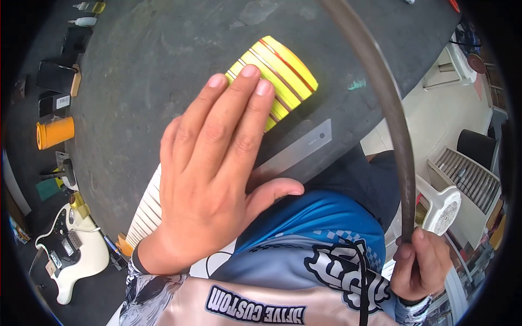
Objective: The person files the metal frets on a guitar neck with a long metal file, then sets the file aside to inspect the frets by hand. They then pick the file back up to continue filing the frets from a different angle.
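My left hand (204, 174) lies palm down with its fingers stretched out. Its fingertips rest on a yellow-covered board (288, 73) crossed by dark lines, which looks like a taped guitar fretboard. A pale board with dark cross lines (145, 209) shows beside the wrist; whether it joins the yellow one is hidden under the hand. Right of my fingers is a flat greyish strip (312, 142) with a hole at its end. At the right, my right hand (423, 266) is closed round the lower end of a long dark rod (389, 103), which appears curved and runs up past the top edge.
A white electric guitar body (81, 255) lies at the lower left. Along the left stand an orange container (56, 133), a dark phone-like device (56, 77) and small bottles (89, 7). Beyond the dark tabletop (136, 60), a white plastic stool (439, 209) stands at the right.
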### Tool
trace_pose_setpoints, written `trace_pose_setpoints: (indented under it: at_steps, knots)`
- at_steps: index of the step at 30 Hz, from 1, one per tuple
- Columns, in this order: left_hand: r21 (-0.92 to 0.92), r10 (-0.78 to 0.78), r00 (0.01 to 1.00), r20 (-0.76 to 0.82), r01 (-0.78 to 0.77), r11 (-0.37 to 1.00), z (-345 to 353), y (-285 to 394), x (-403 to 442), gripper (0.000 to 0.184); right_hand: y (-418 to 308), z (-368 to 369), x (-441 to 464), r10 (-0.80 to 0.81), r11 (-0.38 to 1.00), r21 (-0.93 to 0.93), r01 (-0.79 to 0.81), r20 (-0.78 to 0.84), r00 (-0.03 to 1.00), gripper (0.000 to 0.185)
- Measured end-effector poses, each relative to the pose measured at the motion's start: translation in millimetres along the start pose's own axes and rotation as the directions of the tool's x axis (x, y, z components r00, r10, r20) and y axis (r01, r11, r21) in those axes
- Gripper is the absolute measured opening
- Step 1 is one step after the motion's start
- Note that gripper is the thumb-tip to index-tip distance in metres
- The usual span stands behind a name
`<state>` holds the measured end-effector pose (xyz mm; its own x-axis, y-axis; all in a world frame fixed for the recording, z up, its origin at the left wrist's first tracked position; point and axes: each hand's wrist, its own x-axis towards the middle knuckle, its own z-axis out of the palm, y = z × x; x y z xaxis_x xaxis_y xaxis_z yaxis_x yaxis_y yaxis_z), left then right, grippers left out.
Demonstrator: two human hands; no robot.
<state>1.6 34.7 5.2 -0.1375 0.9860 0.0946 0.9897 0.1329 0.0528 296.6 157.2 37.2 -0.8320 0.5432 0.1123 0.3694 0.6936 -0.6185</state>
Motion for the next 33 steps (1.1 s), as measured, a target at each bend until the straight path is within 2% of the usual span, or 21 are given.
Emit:
trace_pose_setpoints:
  at_steps: [1, 5, 8, 10, 16, 19, 21, 33]
  knots:
    - [-0.012, -0.004, 1.0, 0.009, 0.004, 1.0, -2.6, 0.9, 1.5, 0.102, 12.8, 6.1, -20.0, 0.022, 1.0, 0.022, -0.021, -0.038, 0.999, 0.043]
    - [-0.122, -0.054, 0.989, -0.139, 0.037, 0.992, 4.7, -2.0, 2.6, 0.1, 53.9, 33.4, -85.1, 0.156, 0.988, 0.025, -0.154, -0.198, 0.968, 0.043]
    - [-0.177, -0.086, 0.975, -0.205, 0.05, 0.983, 9.2, -3.5, 1.6, 0.098, 73.1, 55.9, -121.3, 0.345, 0.93, 0.254, -0.267, -0.341, 0.875, 0.041]
    - [-0.2, -0.113, 0.972, -0.206, 0.071, 0.977, 7.5, -3.1, 1.4, 0.09, 94.2, 68.5, -140.2, 0.431, 0.896, 0.29, -0.337, -0.38, 0.818, 0.042]
    - [-0.261, -0.226, 0.947, -0.229, 0.164, 0.951, 8.3, 1.5, 3.6, 0.075, 155.1, 103.0, -179.4, 0.75, 0.656, 0.476, -0.586, -0.32, 0.58, 0.044]
    - [-0.249, -0.235, 0.949, -0.212, 0.18, 0.952, 5.6, 2.3, 4.3, 0.072, 180.7, 127.1, -199.8, 0.827, 0.538, 0.601, -0.591, -0.241, 0.508, 0.045]
    - [-0.312, -0.259, 0.944, -0.203, 0.188, 0.931, 6.1, 1.4, 4.7, 0.071, 188.8, 143.7, -205.4, 0.874, 0.446, 0.667, -0.597, -0.182, 0.45, 0.046]
    - [-0.531, -0.338, 0.939, -0.067, 0.253, 0.808, -5.7, -5.6, 8.1, 0.068, 210.6, 149.3, -187.3, 0.893, 0.371, 0.742, -0.558, -0.121, 0.433, 0.047]
